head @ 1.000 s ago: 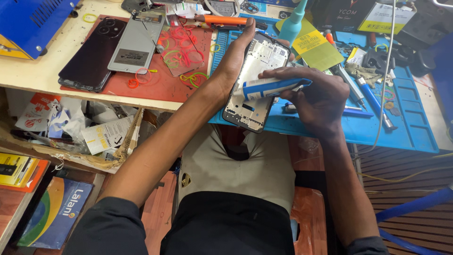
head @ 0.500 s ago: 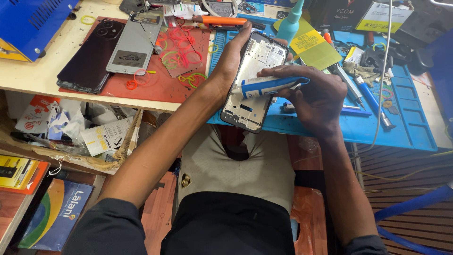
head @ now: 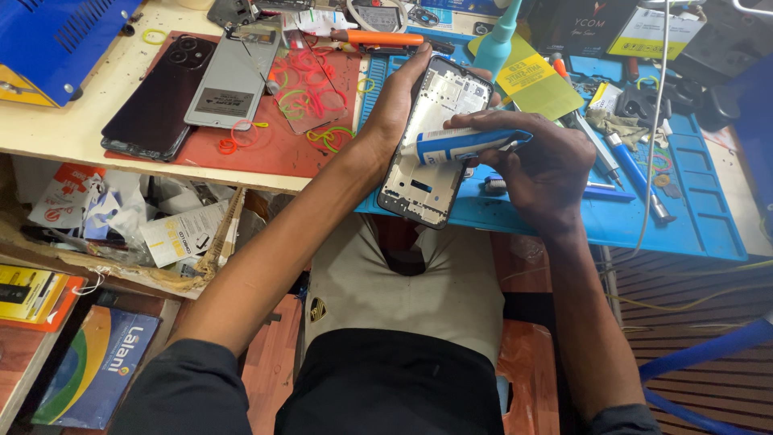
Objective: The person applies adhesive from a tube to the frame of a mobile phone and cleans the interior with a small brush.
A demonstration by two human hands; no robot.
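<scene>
My left hand [head: 396, 103] grips a bare phone frame [head: 431, 153] from its left side, tilted up over the blue work mat [head: 684, 217]. The frame's white inner side faces me, with cut-outs near its lower end. My right hand [head: 541, 165] holds a white and blue glue tube [head: 463, 145] lying across the middle of the frame, its tip pointing left onto the frame's inner surface.
A red mat [head: 266, 145] at the left carries a dark phone back [head: 157, 101], a grey panel [head: 229, 84] and coloured rubber bands. Screwdrivers [head: 636, 173] and small tools lie on the blue mat. A blue machine [head: 56, 40] stands far left. Boxes fill the shelf below.
Both hands, with the frame and tube, sit slightly higher and further left in view. The tube's tip has shifted a little along the frame.
</scene>
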